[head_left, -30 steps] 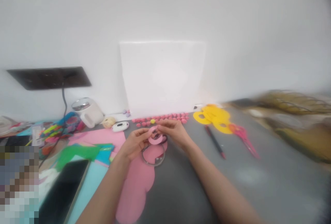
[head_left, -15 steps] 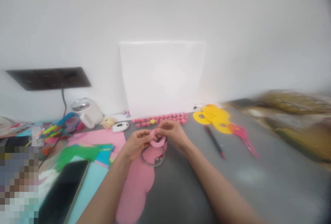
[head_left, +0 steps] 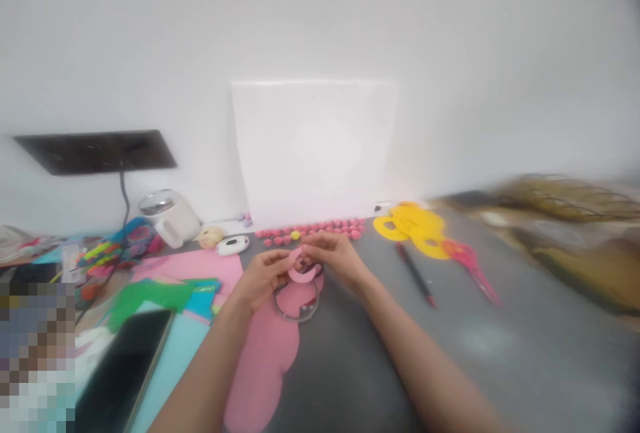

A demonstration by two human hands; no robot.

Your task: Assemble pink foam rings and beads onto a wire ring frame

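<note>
Both hands are meeting at centre frame, just below mid-height. Left hand [head_left: 263,277] & right hand [head_left: 334,254] are each pinching a small pink paper ring [head_left: 301,266], fingers clamped on opposite sides of the rim, ring held a little above the worktop [head_left: 500,346]. Ring looks like thin craft paper or foam: v. light, floppy, easy to crease or tear, so it's prob. best taken by the flat band w/ fingertips, both sides supported, not squeezed across the hole.

Right under the hands a metal bangle-like hoop [head_left: 297,301] is lying on a pink sheet [head_left: 260,359] w/ scalloped edge, running down to bottom centre. Behind the hands, a row of small pink beads [head_left: 320,228] is sitting along the foot of a white board [head_left: 315,149] leaning on the wall.

To the right: yellow paper rings [head_left: 415,225], a dark pencil [head_left: 416,274], pink scissors [head_left: 473,266]. To the left: small white gadget [head_left: 233,244], white mug [head_left: 170,216], green & blue paper [head_left: 160,293], dark phone [head_left: 123,369] at lower left. Far right edge is blurring too much to tell.
</note>
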